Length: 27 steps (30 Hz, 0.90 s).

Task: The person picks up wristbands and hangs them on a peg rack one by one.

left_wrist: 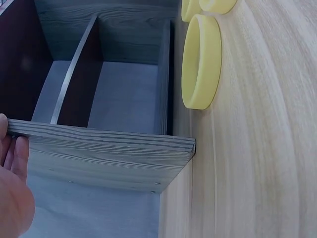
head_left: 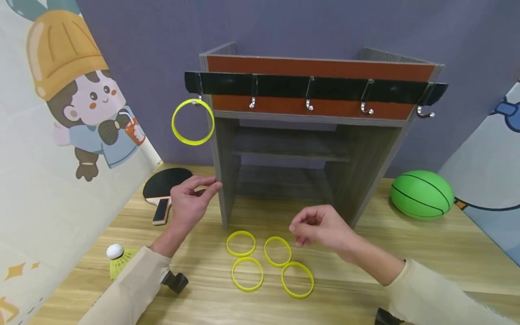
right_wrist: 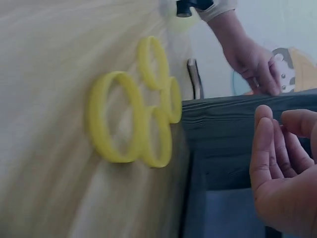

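My left hand (head_left: 188, 198) pinches the front edge of the left side panel (left_wrist: 104, 136) of a grey wooden shelf unit, thumb on one face and fingers on the other. Above it, a yellow ring (head_left: 194, 143) hangs from the leftmost hook (head_left: 200, 95) of a black hook rail (head_left: 280, 84). My right hand (head_left: 325, 228) hovers in front of the unit with its fingers loosely bent and nothing between them. Just left of and below it, several yellow rings (right_wrist: 96, 121) lie flat on the wooden table, close together.
Four-sided shelf openings sit beneath the red-brown front board (head_left: 308, 108); the other hooks (head_left: 309, 107) carry nothing. A table tennis paddle (head_left: 167, 183) and a shuttlecock (head_left: 118, 258) lie at the left. On the right rests a green ball (head_left: 422, 194) with black lines.
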### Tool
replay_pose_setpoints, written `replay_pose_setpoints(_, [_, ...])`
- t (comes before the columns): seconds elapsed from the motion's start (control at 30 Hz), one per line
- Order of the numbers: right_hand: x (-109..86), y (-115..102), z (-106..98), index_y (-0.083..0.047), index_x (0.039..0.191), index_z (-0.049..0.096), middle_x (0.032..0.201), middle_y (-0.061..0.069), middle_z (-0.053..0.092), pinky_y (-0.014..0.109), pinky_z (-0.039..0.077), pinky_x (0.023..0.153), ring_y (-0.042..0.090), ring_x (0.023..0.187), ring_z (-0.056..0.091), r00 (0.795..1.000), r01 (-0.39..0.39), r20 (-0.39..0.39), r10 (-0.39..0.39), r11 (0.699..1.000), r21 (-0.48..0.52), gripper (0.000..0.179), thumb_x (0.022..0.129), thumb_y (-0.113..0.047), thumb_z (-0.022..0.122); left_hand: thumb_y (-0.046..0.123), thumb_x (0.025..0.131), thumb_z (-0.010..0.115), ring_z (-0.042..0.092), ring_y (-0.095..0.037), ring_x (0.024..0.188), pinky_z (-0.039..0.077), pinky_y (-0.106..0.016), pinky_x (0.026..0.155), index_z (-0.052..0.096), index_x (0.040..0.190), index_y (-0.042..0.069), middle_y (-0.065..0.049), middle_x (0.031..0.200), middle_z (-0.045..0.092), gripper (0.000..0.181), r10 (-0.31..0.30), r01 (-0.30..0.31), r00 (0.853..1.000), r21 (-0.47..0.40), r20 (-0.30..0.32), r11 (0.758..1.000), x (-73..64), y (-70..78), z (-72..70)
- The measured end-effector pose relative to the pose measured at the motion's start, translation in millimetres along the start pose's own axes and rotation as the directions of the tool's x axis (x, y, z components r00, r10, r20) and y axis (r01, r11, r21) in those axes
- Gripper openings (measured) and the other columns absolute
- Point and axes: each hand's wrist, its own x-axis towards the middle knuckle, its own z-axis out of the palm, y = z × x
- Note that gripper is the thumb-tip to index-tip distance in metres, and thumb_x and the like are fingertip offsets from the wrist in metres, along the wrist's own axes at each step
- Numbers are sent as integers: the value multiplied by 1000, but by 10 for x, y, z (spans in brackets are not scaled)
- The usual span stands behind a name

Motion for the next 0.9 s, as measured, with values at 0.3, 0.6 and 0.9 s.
replay_pose_setpoints(0.3, [-207, 442, -153, 12, 96, 62, 82, 22, 64, 44, 57, 64, 29, 69, 65, 994, -110, 22, 109, 994, 9, 22, 88, -9, 67, -17, 74, 72, 64, -12, 73, 56, -24, 65, 69, 87, -15, -24, 80, 65, 14, -16, 16, 1000, -4, 1, 1000, 20, -7, -2])
replay_pose_setpoints(0.6, [-319, 742, -156, 6, 91, 64, 73, 14, 63, 25, 51, 50, 22, 61, 62, 979, -185, 76, 189, 981, -62, 18, 84, -9, 72, -17, 74, 72, 64, -10, 74, 56, -22, 65, 69, 87, -15, -25, 81, 65, 14, -24, 24, 1000, -8, 4, 1000, -13, -10, -13])
replay_pose_setpoints(0.9, [-303, 828, -102, 4, 92, 64, 72, 12, 63, 27, 54, 49, 21, 58, 63, 963, -219, 146, 226, 974, -62, 18, 82, -9, 73, -19, 73, 71, 64, -11, 74, 56, -22, 64, 68, 87, -15, -25, 80, 65, 14, -5, 5, 1000, -22, 2, 1000, -5, -33, 3])
